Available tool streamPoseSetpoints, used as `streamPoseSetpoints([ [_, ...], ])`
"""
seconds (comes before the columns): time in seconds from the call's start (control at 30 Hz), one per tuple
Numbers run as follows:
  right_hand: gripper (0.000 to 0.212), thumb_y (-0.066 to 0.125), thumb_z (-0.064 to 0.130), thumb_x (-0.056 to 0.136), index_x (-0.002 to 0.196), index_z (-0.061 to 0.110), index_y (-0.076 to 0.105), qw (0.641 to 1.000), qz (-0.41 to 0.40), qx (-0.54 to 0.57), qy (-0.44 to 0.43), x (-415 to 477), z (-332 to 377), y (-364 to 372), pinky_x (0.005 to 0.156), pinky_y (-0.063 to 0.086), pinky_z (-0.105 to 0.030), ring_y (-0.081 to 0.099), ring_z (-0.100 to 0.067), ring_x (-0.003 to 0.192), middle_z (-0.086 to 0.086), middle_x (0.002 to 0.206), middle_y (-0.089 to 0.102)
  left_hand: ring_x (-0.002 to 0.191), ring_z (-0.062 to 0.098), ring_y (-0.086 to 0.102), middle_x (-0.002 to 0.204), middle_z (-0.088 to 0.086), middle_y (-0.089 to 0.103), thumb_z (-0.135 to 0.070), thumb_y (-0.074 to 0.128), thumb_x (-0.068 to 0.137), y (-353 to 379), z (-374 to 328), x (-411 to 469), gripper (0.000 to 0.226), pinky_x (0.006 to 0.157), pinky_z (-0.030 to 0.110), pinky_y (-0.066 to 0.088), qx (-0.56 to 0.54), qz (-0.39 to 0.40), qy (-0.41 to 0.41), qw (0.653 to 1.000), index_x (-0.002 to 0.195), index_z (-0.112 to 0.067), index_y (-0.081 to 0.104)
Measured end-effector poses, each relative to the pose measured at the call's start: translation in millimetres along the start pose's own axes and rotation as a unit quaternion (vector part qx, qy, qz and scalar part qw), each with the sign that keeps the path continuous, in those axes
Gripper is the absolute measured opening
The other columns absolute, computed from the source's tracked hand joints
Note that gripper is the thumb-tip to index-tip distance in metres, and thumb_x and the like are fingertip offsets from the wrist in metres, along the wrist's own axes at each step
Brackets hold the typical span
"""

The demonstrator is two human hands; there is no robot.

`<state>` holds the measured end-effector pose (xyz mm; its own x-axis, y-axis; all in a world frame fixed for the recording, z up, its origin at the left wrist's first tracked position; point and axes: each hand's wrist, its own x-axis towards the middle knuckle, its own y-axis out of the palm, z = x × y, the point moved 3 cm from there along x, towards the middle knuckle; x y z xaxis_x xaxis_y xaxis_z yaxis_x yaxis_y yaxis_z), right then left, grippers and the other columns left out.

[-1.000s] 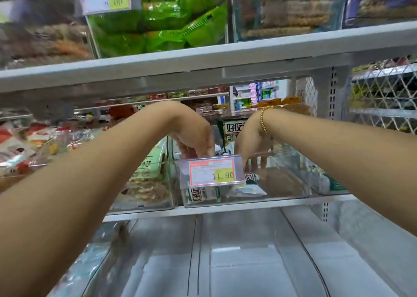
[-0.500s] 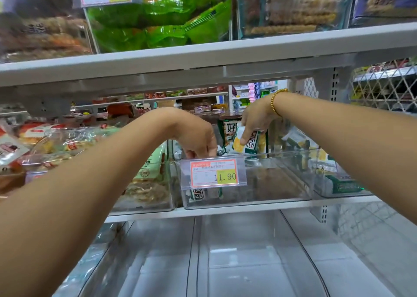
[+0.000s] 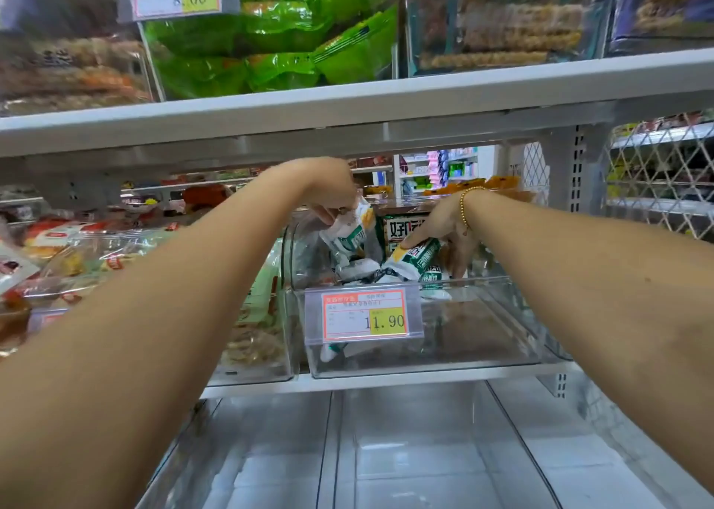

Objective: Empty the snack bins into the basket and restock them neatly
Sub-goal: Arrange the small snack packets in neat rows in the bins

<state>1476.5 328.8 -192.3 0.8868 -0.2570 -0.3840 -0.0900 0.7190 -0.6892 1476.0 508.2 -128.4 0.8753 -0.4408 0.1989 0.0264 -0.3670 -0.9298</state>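
Left hand (image 3: pixel 332 195) pinching a white-green snack packet (image 3: pixel 349 234) above the clear bin (image 3: pixel 425 365), right hand (image 3: pixel 444 230) gripping another packet (image 3: pixel 413 257) inside it

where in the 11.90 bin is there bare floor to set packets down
The 11.90 bin has bare floor in its front right part, between the price tag and the right wall. Its back left is crowded: packets pile there, and the left hand and right hand each grip one. The neighbouring bin on the left is full.
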Motion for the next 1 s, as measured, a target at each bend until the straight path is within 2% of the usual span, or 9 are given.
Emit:
streamPoseSetpoints([
  [0.07, 0.089, 0.075, 0.035, 0.077, 0.147, 0.007, 0.028, 1.000, 0.025, 0.007, 0.002, 0, -3, 3, 0.106, 0.039, -0.053, 0.043, -0.043, 0.128, -0.023, 0.151, 0.030, 0.082, 0.022, 0.066, 0.098, 0.013, 0.061, -0.004, 0.044, 0.097, 7, 1, 9, 0.026, 0.065, 0.028, 0.058, 0.004, 0.007, -0.023, 1.000, 0.118, 0.007, 0.053],
  [0.13, 0.090, 0.079, 0.035, 0.070, 0.144, 0.008, 0.035, 1.000, 0.025, -0.010, -0.001, 0, -4, 5, 0.104, 0.042, -0.049, 0.044, -0.037, 0.127, -0.017, 0.148, 0.036, 0.086, 0.026, 0.065, 0.098, 0.016, 0.057, -0.003, 0.040, 0.097, 15, -2, 11, 0.017, 0.059, 0.028, 0.056, 0.008, 0.021, -0.042, 0.999, 0.106, 0.009, 0.049],
  [0.23, 0.063, 0.073, 0.031, 0.083, 0.135, 0.008, 0.045, 1.000, 0.007, -0.001, -0.023, -3, 0, 8, 0.099, 0.045, -0.046, 0.043, -0.034, 0.128, -0.010, 0.138, 0.041, 0.080, 0.027, 0.063, 0.101, 0.020, 0.056, 0.002, 0.034, 0.096, 29, -4, 17, 0.022, 0.054, 0.029, 0.055, -0.026, 0.063, -0.053, 0.996, 0.110, 0.008, 0.049],
  [0.37, 0.035, 0.073, 0.022, 0.084, 0.113, 0.007, 0.060, 0.999, -0.005, 0.003, -0.032, -1, 4, 7, 0.097, 0.049, -0.041, 0.057, -0.028, 0.110, -0.012, 0.133, 0.055, 0.074, 0.025, 0.064, 0.095, 0.019, 0.065, 0.002, 0.036, 0.097, 45, 5, 24, 0.020, 0.070, 0.034, 0.057, -0.013, 0.130, -0.085, 0.988, 0.093, 0.005, 0.055],
  [0.5, 0.044, 0.077, 0.024, 0.080, 0.116, 0.007, 0.060, 0.997, -0.044, -0.034, -0.051, 0, 9, 6, 0.093, 0.052, -0.037, 0.060, -0.025, 0.102, -0.012, 0.125, 0.061, 0.081, 0.026, 0.067, 0.089, 0.015, 0.067, -0.007, 0.041, 0.100, 49, 7, 24, 0.022, 0.083, 0.038, 0.057, 0.066, 0.115, -0.088, 0.987, 0.108, 0.004, 0.059],
  [0.6, 0.045, 0.077, 0.026, 0.080, 0.117, 0.006, 0.059, 0.996, -0.045, -0.050, -0.058, -3, 10, 9, 0.096, 0.051, -0.038, 0.060, -0.025, 0.112, -0.011, 0.124, 0.061, 0.089, 0.029, 0.067, 0.107, 0.016, 0.063, -0.014, 0.036, 0.102, 48, 4, 26, 0.032, 0.085, 0.041, 0.057, 0.034, 0.078, -0.073, 0.994, 0.127, 0.000, 0.049],
  [0.7, 0.046, 0.074, 0.028, 0.083, 0.118, 0.004, 0.056, 0.994, -0.053, -0.075, -0.064, -9, 10, 11, 0.098, 0.050, -0.038, 0.058, -0.026, 0.112, -0.011, 0.121, 0.055, 0.103, 0.033, 0.060, 0.129, 0.015, 0.051, -0.023, 0.040, 0.101, 53, 2, 24, 0.038, 0.090, 0.044, 0.054, -0.020, 0.125, -0.078, 0.989, 0.135, -0.006, 0.042],
  [0.87, 0.030, 0.074, 0.025, 0.083, 0.100, 0.006, 0.057, 0.982, -0.093, -0.127, -0.102, -24, 9, 7, 0.095, 0.053, -0.041, 0.056, -0.027, 0.098, -0.011, 0.114, 0.055, 0.111, 0.030, 0.059, 0.135, 0.012, 0.053, -0.033, 0.077, 0.076, 62, 3, 34, 0.074, 0.091, 0.040, 0.054, 0.109, 0.215, -0.053, 0.969, 0.139, -0.010, 0.044],
  [1.0, 0.040, 0.069, 0.019, 0.088, 0.122, 0.003, 0.054, 0.961, -0.128, -0.193, -0.152, -46, 9, 7, 0.084, 0.054, -0.038, 0.051, -0.029, 0.099, -0.017, 0.127, 0.052, 0.113, 0.033, 0.057, 0.140, 0.014, 0.048, -0.030, 0.081, 0.070, 67, 3, 41, 0.087, 0.095, 0.044, 0.052, 0.155, 0.217, -0.054, 0.962, 0.143, -0.015, 0.036],
])
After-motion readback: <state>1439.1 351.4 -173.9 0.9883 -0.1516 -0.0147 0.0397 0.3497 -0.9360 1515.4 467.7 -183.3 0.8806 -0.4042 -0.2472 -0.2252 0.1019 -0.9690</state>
